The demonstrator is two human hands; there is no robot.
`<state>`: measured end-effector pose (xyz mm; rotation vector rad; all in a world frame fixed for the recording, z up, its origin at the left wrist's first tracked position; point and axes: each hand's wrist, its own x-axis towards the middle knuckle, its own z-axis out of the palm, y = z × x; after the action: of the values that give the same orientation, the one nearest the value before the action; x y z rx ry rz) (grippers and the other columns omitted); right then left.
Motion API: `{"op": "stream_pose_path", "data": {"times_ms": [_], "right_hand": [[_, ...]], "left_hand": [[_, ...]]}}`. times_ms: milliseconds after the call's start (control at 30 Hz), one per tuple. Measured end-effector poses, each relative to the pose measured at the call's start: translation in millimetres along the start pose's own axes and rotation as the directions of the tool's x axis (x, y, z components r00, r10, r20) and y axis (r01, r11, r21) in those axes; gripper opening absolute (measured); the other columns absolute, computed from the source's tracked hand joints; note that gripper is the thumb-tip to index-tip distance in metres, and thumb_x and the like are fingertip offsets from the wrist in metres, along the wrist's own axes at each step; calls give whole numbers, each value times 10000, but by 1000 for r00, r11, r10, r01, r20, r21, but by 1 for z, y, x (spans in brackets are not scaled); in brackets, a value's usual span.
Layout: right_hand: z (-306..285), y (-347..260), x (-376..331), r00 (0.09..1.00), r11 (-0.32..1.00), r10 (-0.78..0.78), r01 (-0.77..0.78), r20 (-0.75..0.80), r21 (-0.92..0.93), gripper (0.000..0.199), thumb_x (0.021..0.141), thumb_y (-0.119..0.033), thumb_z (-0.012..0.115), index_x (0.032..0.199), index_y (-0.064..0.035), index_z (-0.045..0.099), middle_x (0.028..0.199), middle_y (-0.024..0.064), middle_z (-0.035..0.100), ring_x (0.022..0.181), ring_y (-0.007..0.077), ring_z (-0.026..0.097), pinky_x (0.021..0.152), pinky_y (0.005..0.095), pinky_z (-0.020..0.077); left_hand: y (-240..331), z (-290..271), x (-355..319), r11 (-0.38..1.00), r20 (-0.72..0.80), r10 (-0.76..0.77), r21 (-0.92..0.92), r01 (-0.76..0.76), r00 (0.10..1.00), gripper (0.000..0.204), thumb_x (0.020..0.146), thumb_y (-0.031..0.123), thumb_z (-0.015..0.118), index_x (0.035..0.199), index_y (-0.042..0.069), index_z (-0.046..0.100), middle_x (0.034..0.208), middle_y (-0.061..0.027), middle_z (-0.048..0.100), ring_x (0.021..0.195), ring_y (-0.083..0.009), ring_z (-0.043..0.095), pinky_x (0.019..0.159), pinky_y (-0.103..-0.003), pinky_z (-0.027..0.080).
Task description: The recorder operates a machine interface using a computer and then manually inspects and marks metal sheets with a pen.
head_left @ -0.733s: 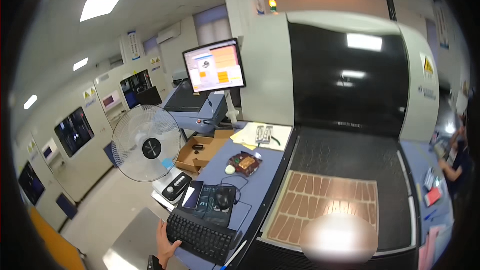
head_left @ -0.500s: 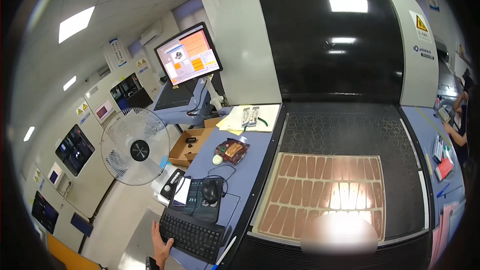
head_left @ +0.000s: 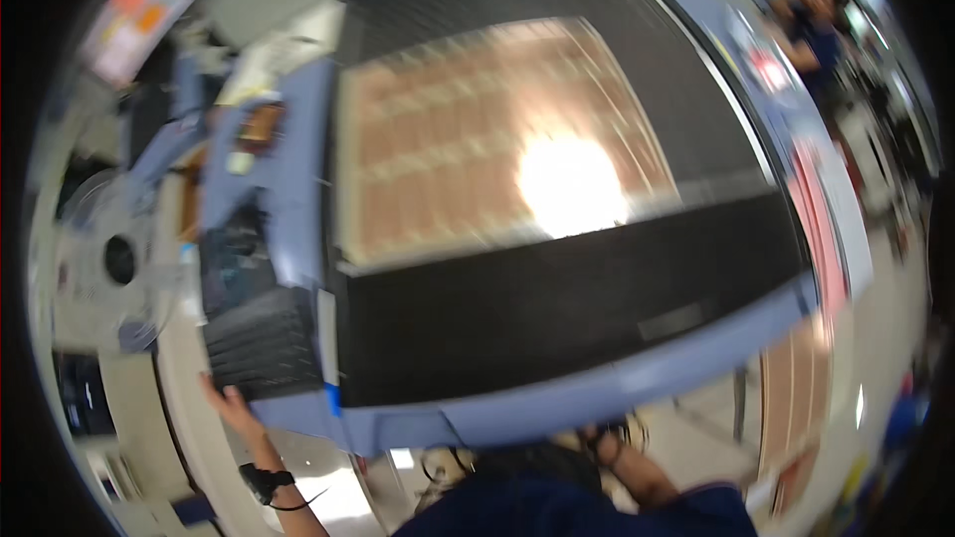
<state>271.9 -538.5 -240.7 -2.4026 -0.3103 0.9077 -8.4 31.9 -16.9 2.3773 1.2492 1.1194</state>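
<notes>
Clearly blurred by motion, the view looks down on a big machine whose dark bed [head_left: 557, 308] fills the middle of the frame. On it, in the upper middle, lies a wide copper-coloured panel [head_left: 448, 149], flat, with a bright glare spot on its right half.

The left hand [head_left: 227, 406] sits at the lower left, fingers spread and flat, its tips touching the near edge of a black keyboard [head_left: 261, 343]; it grips nothing. A dark band circles that wrist. The keyboard rests on a blue-grey worktop [head_left: 298, 189] along the machine's left side. It looks light and rigid, and judging by its shape it would lift best by its two short ends; its keys give under pressure, so the edges are the firmer hold.

The right hand [head_left: 609, 443] shows at the bottom middle, just below the machine's pale front rim [head_left: 597, 393]; whether its fingers are curled or spread cannot be told through the blur.

The panel looks thin, stiff yet bendable, and probably easy to scratch; its outer edges seem the safest place to hold it.

A round fan [head_left: 114, 259] stands at the far left, a lit screen [head_left: 134, 15] at the upper left, and another person [head_left: 821, 35] at the upper right.
</notes>
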Motion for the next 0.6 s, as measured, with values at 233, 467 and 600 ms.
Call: {"op": "stream_pose_path", "data": {"times_ms": [233,467,600], "right_hand": [[26,25,-9,991,989,-125,128,39,-77,490,960,-465,536,1114,-31,707,1070,208,727,945,414,690,820,508,551],[-13,-34,-86,945,957,-280,290,169,-35,420,937,-374,623,1025,27,710,1031,248,719,994,414,683,878,506,537],[-56,-92,-149,784,709,-573,621,240,-333,295,864,-195,676,1055,29,685,1065,199,667,1044,375,632,918,461,473]], "left_hand": [[-19,16,21,998,-108,56,-32,-60,993,624,1090,384,471,1494,-88,419,1536,-256,446,1403,-369,444,1186,-430,326],[-44,15,28,982,-43,188,21,-187,981,658,1087,433,451,1456,-111,457,1516,-273,468,1406,-390,437,1195,-411,312],[-64,14,25,982,-1,166,96,-165,986,673,1087,442,446,1470,-111,436,1537,-273,444,1421,-390,423,1200,-416,302]]}}
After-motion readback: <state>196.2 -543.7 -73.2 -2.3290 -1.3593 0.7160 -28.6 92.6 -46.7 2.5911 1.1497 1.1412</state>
